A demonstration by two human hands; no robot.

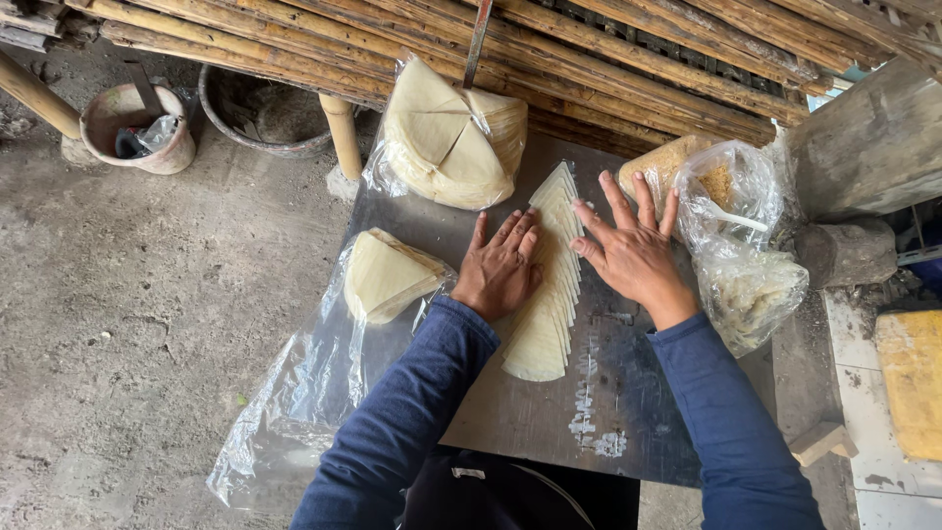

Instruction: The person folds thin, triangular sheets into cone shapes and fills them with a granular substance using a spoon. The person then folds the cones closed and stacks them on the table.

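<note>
Fanned row of thin, pale wedge-shaped wrappers [549,285] on scuffed grey metal worktop [510,412]; left hand [500,267] and right hand [633,245] flat, fingers spread, gripping nothing.

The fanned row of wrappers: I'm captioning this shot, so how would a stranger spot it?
Find the grey metal tabletop. Down its middle runs the fanned row of wrappers, between the left hand and right hand. Unlike the bagged stacks, it lies bare and spread out.

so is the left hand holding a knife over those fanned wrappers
No: the left hand lies flat and empty on the fanned row of pale wrappers, and the right hand beside it is open too, with no knife in view.
</note>
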